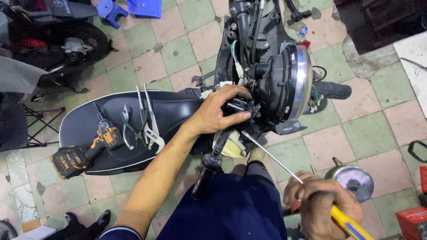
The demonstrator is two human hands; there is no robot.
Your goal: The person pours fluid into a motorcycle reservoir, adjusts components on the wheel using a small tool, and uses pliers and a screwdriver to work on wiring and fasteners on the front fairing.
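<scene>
My left hand (221,113) clamps the switch housing (240,106) behind the headlight (296,82); my right hand (318,202) grips the screwdriver (271,158), whose tip must next seat squarely underneath.

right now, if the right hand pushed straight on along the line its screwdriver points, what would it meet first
Probably the scooter's front body under the headlight, near where the left hand grips. The right hand aims the screwdriver up-left at it; depth is unclear.
</scene>
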